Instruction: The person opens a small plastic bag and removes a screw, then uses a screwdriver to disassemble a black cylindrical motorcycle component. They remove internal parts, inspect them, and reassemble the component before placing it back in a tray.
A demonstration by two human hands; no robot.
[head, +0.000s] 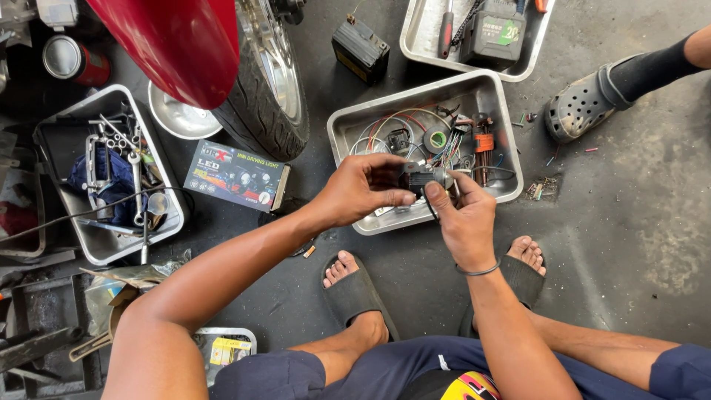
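Small black light (424, 178) with a thin black wire sits between my two hands, just above the near edge of the metal tray (489, 92) full of coloured wires. My left hand (361, 189) has its grip closed on the light's left side, fingers curled over the top. My right hand (465, 218) pinches the other side with thumb and finger. I think it is a lamp, but my fingers hide most of it. A printed box (237, 175) lies on the floor by the tyre (259, 104).
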